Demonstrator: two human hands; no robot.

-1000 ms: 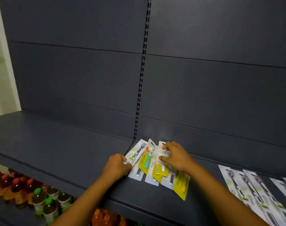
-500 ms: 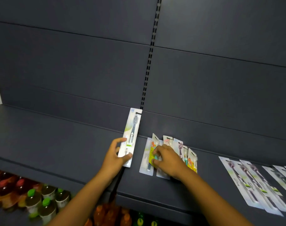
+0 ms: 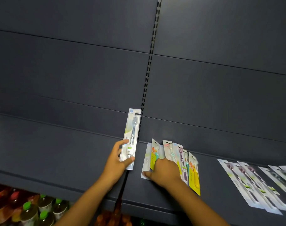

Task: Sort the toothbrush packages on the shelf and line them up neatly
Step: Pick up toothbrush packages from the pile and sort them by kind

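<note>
Toothbrush package, the long white one, is now up off the pile and standing nearly upright, pinched low down between the left hand's thumb and fingers, in front of the slotted upright of the back wall. A second ago it was still tucked in the fanned heap. The right hand has slid toward the left end of the mixed pile, fingers spread flat and pressing on it so it stays put on the shelf. So one pack is separated; my guess is it belongs with its lookalikes in the white row lying well apart to the right. The colourful packs still overlap, so plenty of sorting left. Bottles sit on the shelf below.
</note>
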